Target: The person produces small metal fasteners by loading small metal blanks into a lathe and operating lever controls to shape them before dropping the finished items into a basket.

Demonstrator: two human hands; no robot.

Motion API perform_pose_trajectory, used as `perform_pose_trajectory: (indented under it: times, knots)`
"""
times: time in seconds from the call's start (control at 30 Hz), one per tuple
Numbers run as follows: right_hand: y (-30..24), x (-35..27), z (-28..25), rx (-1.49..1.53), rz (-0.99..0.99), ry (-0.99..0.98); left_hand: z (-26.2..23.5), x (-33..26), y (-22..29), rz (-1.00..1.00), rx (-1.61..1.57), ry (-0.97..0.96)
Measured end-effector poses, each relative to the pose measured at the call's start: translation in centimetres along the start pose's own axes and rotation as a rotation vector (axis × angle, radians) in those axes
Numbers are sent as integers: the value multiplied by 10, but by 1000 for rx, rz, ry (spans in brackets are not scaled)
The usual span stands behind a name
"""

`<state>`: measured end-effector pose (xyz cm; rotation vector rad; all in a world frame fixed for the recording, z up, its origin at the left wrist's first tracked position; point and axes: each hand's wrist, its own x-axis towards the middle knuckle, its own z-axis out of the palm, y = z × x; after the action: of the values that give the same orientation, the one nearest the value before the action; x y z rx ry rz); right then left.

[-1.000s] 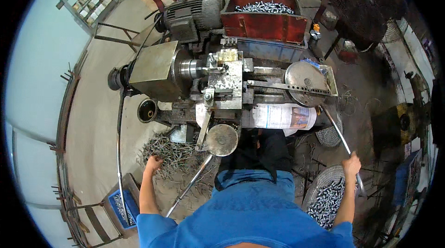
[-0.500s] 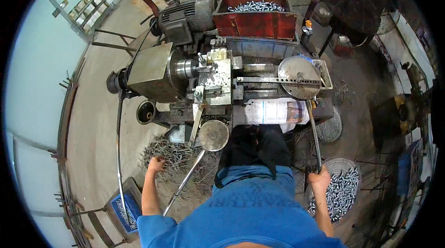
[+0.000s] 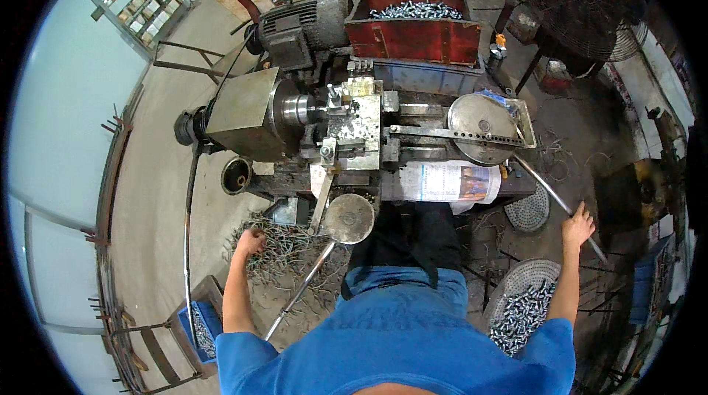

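Where the view begins at left, a pale wall (image 3: 66, 115) carries rows of light cards (image 3: 155, 5), too small to read, beside a tan floor (image 3: 158, 151). Near the lower edge sits a blue bin (image 3: 211, 323) of small metal parts. The left hand (image 3: 252, 241) has its fingers curled above a heap of scrap (image 3: 291, 247); whether they hold anything cannot be told. At centre stands the machine (image 3: 354, 126), grimy and scuffed, with a red box (image 3: 413, 44) of parts behind it. Along its front lies a printed sheet (image 3: 446, 182) bearing text, illegible at this size, and a colour picture. Farther right, on darker, stained ground, is a perforated basket (image 3: 535, 271) of shiny parts. The lever (image 3: 542, 179) slopes outward from beside the large disc (image 3: 483, 118); the right hand (image 3: 577, 227) rests on it partway down, though how far the fingers wrap round cannot be told. A caged fan (image 3: 582, 15) stands at upper right.
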<state>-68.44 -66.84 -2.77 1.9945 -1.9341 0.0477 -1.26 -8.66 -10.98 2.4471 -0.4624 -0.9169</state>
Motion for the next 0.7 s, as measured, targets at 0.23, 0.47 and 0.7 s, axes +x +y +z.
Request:
perform_pose_trajectory:
  times: [0.23, 0.47, 0.7]
  knots:
    - [-105, -113, -32, 641, -469, 248, -1, 38, 43, 161, 470, 320]
    - [-118, -186, -16, 914, -364, -270, 55, 78, 29, 131, 753, 419]
    - [-134, -168, -51, 979, -464, -269, 102, 82, 17, 42, 532, 478]
